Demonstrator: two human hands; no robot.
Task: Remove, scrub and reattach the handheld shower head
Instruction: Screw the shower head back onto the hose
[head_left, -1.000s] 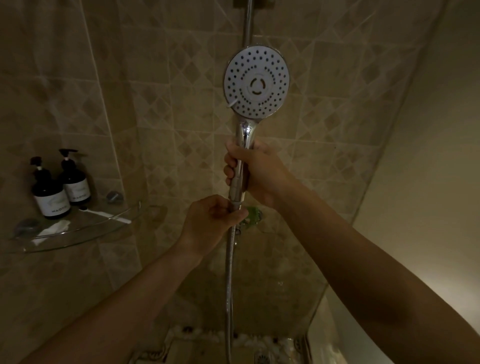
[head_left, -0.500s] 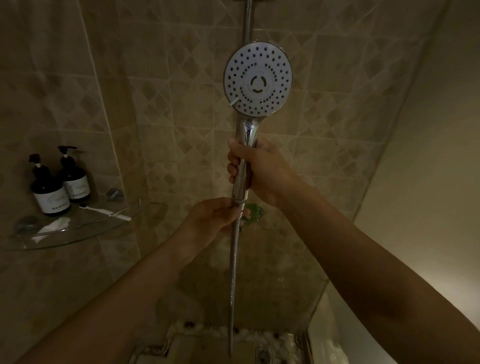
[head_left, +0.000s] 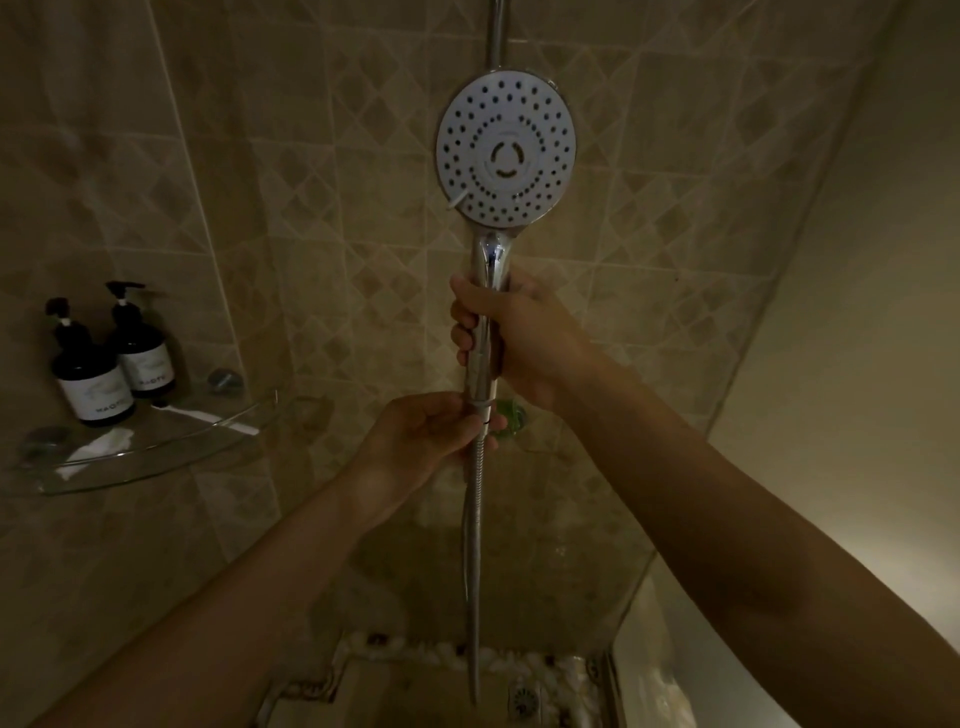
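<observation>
The handheld shower head (head_left: 506, 150) is upright in front of the tiled wall, its round white spray face turned toward me. My right hand (head_left: 524, 343) is wrapped around its chrome handle. Just below, my left hand (head_left: 431, 431) pinches the hose nut at the handle's base. The metal hose (head_left: 475, 561) hangs straight down toward the floor. The chrome slide rail (head_left: 497, 31) rises behind the head. Something green (head_left: 511, 415) shows on the wall behind my hands.
A glass corner shelf (head_left: 171, 447) on the left wall holds two dark pump bottles (head_left: 111, 364) and a white item. White pebbles (head_left: 441, 654) and a floor drain (head_left: 524, 701) lie below. A plain wall closes the right side.
The shower head and my right hand have risen slightly. My left hand has shifted its fingers on the hose nut below the handle.
</observation>
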